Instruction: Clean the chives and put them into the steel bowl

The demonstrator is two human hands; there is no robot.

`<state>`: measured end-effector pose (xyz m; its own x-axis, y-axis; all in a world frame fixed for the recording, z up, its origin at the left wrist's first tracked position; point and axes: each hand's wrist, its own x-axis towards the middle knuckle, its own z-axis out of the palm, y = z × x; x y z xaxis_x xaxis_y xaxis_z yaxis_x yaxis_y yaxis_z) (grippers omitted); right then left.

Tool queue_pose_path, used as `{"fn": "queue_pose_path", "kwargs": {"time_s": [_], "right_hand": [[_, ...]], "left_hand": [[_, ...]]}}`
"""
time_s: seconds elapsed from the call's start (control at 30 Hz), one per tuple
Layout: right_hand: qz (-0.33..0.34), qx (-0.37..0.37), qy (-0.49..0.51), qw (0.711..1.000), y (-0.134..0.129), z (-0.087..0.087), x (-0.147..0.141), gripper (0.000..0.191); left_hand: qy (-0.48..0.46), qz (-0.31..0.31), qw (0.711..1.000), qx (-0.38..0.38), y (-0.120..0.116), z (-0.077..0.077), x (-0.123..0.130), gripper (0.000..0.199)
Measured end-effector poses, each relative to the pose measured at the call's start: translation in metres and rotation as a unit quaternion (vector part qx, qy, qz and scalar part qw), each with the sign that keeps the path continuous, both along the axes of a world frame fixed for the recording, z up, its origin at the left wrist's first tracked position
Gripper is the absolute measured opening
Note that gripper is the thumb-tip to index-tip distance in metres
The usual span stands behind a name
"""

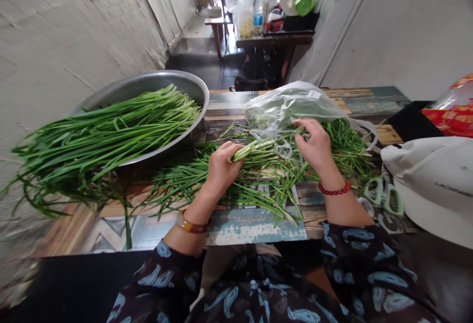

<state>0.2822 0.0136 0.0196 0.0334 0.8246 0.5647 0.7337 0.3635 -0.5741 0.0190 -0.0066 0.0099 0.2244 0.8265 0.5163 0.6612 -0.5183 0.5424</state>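
My left hand (223,165) is closed around a small bunch of garlic chives (246,151), whose pale stem ends stick out to the right past the thumb. Thumb and fingers apart, my right hand (315,146) hovers at the near edge of a clear plastic bag (310,99) with greens inside it. I see nothing held in that hand. Loose chives (185,173) lie spread across the table under and between both hands. On the left, a wide metal basin (199,84) bears a big heap of chives (121,121), their leaf tips hanging over its rim.
A white cap (428,175) and pale green scissors (384,195) lie at the right of the patchwork wooden table (254,224). Behind the cap is a red-printed package (451,113). Farther back, another table (273,41) carries a water bottle (257,13) and bags. Walls flank both sides.
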Motion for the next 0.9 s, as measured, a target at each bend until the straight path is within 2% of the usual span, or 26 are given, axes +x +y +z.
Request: {"fn": "queue_pose_path", "kwargs": {"time_s": [0.07,0.13,0.27,0.37,0.5,0.67,0.8,0.9], "right_hand": [[-0.009,0.041,0.033,0.999,-0.006,0.005,-0.010,0.025],[0.032,0.063,0.029,0.997,-0.013,0.008,-0.021,0.019],[0.152,0.050,-0.069,0.985,-0.020,0.006,-0.034,0.021],[0.171,0.038,-0.093,0.980,-0.021,0.001,-0.038,0.016],[0.175,0.041,-0.020,0.983,-0.021,-0.002,-0.045,0.016],[0.219,0.014,0.056,0.974,-0.021,-0.008,-0.057,0.011],[0.202,-0.048,0.136,0.969,-0.022,-0.013,-0.061,0.011],[0.178,-0.128,0.229,0.948,-0.024,-0.017,-0.064,0.013]], "left_hand": [[0.015,0.000,1.000,-0.001,-0.001,-0.001,0.000,0.015],[0.028,-0.001,1.000,-0.003,-0.002,-0.001,0.000,0.016],[0.057,0.004,0.998,-0.011,-0.005,0.000,0.001,0.017],[0.073,-0.002,0.997,-0.019,-0.007,0.000,0.003,0.018],[0.091,-0.015,0.996,-0.017,-0.009,0.000,0.004,0.016],[0.128,-0.023,0.991,0.028,-0.010,-0.001,0.005,0.021],[0.179,-0.024,0.981,0.067,-0.011,-0.003,0.007,0.024],[0.211,-0.030,0.973,0.088,-0.014,-0.003,0.009,0.026]]}}
